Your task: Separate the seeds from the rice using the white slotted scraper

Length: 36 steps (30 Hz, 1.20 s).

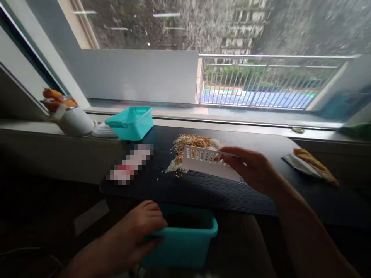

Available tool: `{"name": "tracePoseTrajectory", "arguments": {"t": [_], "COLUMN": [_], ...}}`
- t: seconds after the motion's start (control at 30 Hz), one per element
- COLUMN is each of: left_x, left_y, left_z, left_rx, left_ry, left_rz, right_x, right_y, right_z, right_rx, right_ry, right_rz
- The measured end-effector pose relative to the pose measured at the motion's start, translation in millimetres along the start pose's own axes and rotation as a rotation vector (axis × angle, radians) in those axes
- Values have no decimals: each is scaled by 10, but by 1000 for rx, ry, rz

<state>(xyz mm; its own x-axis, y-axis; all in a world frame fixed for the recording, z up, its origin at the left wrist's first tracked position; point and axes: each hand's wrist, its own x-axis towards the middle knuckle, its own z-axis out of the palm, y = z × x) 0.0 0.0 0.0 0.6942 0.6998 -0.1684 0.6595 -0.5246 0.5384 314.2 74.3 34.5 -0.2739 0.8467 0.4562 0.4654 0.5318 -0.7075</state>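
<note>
My left hand (146,222) grips the left rim of a teal plastic bin (185,245), held just below the front edge of the dark table (162,191). The inside of that bin is in shadow. Between the fingers of my right hand (249,166) is a white slotted plastic panel (210,166), standing on its long edge over the tabletop. Behind and beside the panel lies a spread pile of yellow corn-like kernels (198,140) mixed with white rice-like grains (179,144). Some loose grains lie around the panel's ends.
A second teal bin (133,123) stands at the table's back left, by a white pot (75,120) with an orange top. A blurred-out pinkish item (129,166) lies on the left. At the right rests a yellow-and-white packet (313,164). A window borders the back.
</note>
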Motion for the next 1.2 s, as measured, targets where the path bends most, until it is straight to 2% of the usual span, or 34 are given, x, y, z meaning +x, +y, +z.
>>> {"name": "tracePoseTrajectory", "arguments": {"t": [0.37,0.53,0.8,1.03,1.2], "left_x": [-26,-43,-38,-69,-100], "left_y": [1,-3,-20,-27,-45], "left_z": [-2,10,-6,-47,-70], "left_rx": [-1,2,-16,-14,-13], "left_ry": [5,19,11,27,33], "left_rz": [-3,1,-20,-30,-39], "right_x": [-128,-93,-173,-155,-205], "right_y": [-98,-28,-33,-65,-88], "right_z": [-50,-11,-74,27,-9], "right_rx": [-16,-9,-20,-22,8], "right_ry": [39,74,25,7,-37], "right_rz": [80,93,112,99,89]}}
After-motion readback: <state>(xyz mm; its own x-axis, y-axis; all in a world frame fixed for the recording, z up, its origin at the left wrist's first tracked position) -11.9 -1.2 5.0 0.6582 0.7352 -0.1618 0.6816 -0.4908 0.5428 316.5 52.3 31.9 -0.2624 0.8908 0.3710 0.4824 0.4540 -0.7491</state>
